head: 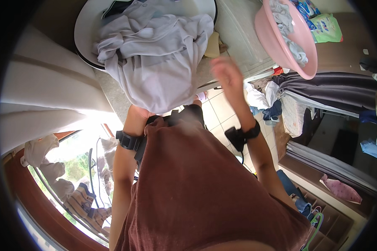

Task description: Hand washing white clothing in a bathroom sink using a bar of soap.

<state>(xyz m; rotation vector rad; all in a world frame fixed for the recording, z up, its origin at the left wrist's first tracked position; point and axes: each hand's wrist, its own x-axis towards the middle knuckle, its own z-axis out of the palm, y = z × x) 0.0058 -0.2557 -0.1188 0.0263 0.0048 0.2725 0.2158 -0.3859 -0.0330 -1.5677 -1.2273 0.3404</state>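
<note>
A wet-looking white garment [157,72] drapes out of a white enamel basin [85,37] with a dark rim and hangs over the counter's front edge. My left hand [141,111] is under the garment's near hem, its fingers hidden by the cloth, which rests on it. To the right of the garment, my right hand [227,72] is raised and blurred by motion, apart from the cloth. Nothing shows in it, and how far its fingers are closed is unclear. Beside the basin lies a pale yellow object [212,46], partly covered. Dark cloth [117,8] lies deeper in the basin.
A pink plastic basin [267,34] with light clothes stands tilted-looking on the grey counter [235,28]. Detergent packs [326,28] lie beyond it. A white curtain [50,78] hangs at left, above laundry [81,197] by the window. Clothes [264,97] lie piled at right.
</note>
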